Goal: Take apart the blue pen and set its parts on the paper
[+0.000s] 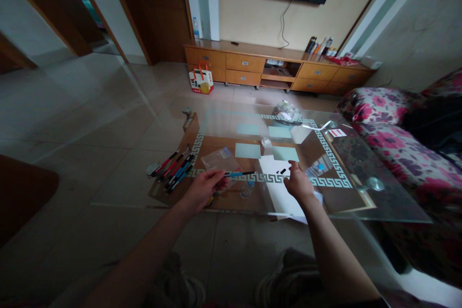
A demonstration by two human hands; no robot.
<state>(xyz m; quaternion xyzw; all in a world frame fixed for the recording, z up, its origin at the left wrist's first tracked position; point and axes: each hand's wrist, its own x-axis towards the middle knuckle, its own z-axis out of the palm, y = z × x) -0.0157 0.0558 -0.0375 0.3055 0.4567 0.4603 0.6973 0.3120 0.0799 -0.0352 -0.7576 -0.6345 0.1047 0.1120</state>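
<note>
On a glass-topped table [361, 202], seen from above by the person sitting at it, a white sheet of paper [279, 195] lies at the near edge and serves as the reference point. The right hand [298, 184] rests on the sheet's upper part, relaxed and loosely curled, with nothing visible in its grasp. Its fingertips are just beside two small black pieces [282, 171] lying on the sheet, which are too small to identify.

Left of the sheet, the left hand [206, 187] is closed around the end of a blue pen [238, 173]. It holds the pen level, with the far end pointing toward the sheet. Farther left of the sheet, a bundle of red and blue pens [175, 169] lies loose near the table's corner. A clear plastic bag [216, 159] lies between the bundle and the sheet. Beyond the sheet sit several pale green cards [248, 150].

Judging by the layout, the work looks early. One pen is in hand, the rest of the bundle lies untouched, and no marks can be made out on the sheet.

Right of the sheet, off the table, is a floral sofa [390, 139].
</note>
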